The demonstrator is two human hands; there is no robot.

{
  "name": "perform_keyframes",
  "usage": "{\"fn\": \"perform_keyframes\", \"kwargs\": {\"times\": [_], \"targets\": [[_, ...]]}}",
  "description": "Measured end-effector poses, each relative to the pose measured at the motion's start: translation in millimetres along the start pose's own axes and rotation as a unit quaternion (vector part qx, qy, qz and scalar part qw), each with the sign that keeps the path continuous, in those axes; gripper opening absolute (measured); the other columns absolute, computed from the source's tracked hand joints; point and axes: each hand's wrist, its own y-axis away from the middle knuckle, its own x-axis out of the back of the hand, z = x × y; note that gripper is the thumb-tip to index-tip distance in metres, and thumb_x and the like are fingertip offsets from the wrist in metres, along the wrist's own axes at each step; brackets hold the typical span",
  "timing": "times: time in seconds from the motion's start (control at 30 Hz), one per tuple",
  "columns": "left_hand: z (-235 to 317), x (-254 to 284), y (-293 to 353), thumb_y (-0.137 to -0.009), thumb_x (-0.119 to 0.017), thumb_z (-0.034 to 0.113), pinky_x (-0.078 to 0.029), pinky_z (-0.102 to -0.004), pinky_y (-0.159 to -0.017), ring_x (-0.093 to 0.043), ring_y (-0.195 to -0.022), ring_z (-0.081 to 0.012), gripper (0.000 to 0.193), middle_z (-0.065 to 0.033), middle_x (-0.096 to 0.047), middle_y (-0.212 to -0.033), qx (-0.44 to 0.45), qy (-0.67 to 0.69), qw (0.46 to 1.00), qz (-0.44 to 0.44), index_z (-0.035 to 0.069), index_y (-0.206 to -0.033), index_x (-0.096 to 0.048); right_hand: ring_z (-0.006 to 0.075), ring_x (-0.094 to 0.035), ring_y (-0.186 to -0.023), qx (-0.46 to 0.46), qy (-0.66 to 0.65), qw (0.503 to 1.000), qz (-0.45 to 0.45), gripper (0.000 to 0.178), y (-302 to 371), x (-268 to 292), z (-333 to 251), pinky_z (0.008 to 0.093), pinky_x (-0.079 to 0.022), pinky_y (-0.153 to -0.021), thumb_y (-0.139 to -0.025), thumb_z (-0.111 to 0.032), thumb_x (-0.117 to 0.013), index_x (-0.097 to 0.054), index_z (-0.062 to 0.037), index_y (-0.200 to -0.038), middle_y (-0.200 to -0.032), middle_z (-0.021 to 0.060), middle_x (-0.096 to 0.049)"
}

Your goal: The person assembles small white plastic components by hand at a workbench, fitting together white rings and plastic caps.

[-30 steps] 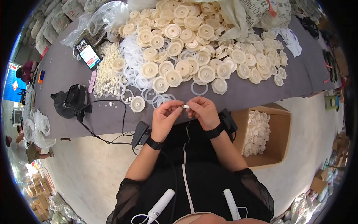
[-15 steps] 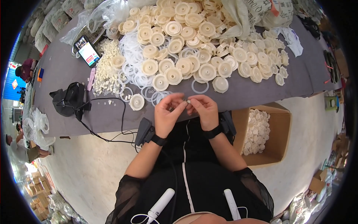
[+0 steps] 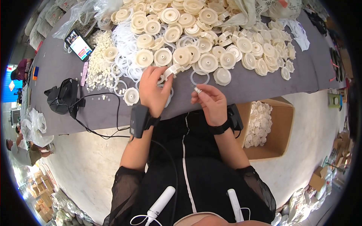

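Observation:
My left hand (image 3: 152,88) grips a cream round plastic cap (image 3: 174,70) by its edge, tilted up on its side at the near border of the heap. Between the thumb and fingertips of my right hand (image 3: 211,103) is a small white plastic plug (image 3: 197,90), held above the table's front part. Many cream round caps (image 3: 207,62) are piled beyond both hands. Translucent rings (image 3: 126,54) lie in a heap left of them, with a single loose ring (image 3: 200,77) just past my right hand. Small white plugs (image 3: 98,71) form another pile further left.
A phone (image 3: 78,45) rests beside the plug pile, and a black pouch-like item (image 3: 62,96) with a cable lies at the left. One cap (image 3: 131,96) sits apart near the front edge. Below the table at right stands a cardboard box (image 3: 281,130) holding white round parts.
My hands, close together before, have parted. The left reached forward and took a cap from the heap; the right still pinches the small plug and has shifted slightly right.

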Motion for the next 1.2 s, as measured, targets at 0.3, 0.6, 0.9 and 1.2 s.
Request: {"fn": "perform_keyframes", "kwargs": {"times": [0.3, 0.6, 0.9, 1.2], "targets": [[19.6, 19.9, 34.5, -0.077, -0.064, 0.002, -0.046, -0.0211, -0.068, -0.057, -0.074, -0.0068, 0.028, -0.0029, -0.061, -0.089, 0.208, 0.314, 0.920, -0.105, -0.001, -0.104, -0.061, 0.0196, -0.064, -0.075, -0.019, 0.080, 0.995, -0.059, 0.019, -0.4, -15.2, 6.9, 0.0297, -0.053, -0.071, -0.083, 0.001, -0.056, -0.059, 0.0046, -0.102, -0.089, 0.0156, -0.065], [36.0, 23.8, 40.5, -0.078, -0.061, -0.001, -0.048, -0.0255, -0.075, -0.061, -0.084, -0.0150, 0.036, -0.0109, -0.062, -0.093, 0.161, 0.211, 0.961, -0.076, 0.000, -0.114, -0.056, 0.0146, -0.063, -0.075, -0.012, 0.127, 0.990, -0.065, 0.019, 6.0, -20.8, 5.4, 0.0241, -0.052, -0.069, -0.084, 0.000, -0.059, -0.061, 0.0046, -0.102, -0.089, 0.0113, -0.065], [38.6, 26.2, 47.9, -0.076, -0.061, -0.004, -0.049, -0.0246, -0.072, -0.062, -0.081, -0.0164, 0.037, -0.0108, -0.062, -0.091, 0.128, 0.203, 0.967, -0.079, 0.000, -0.113, -0.057, 0.0127, -0.060, -0.087, 0.050, 0.376, 0.925, -0.001, 0.030, 15.3, -25.5, 2.9, 0.0239, -0.049, -0.075, -0.078, 0.001, -0.063, -0.055, 0.0018, -0.107, -0.098, 0.0083, -0.061], [43.3, 35.5, 50.4, -0.077, -0.061, -0.006, -0.047, -0.0243, -0.081, -0.058, -0.093, -0.0128, 0.039, -0.0088, -0.058, -0.105, 0.179, 0.291, 0.931, -0.130, -0.002, -0.115, -0.056, 0.0097, -0.056, -0.090, -0.020, 0.110, 0.989, -0.099, 0.036, 8.4, -15.4, 1.3, 0.0228, -0.048, -0.077, -0.077, -0.002, -0.066, -0.052, 0.0016, -0.111, -0.103, 0.0056, -0.058]]}}
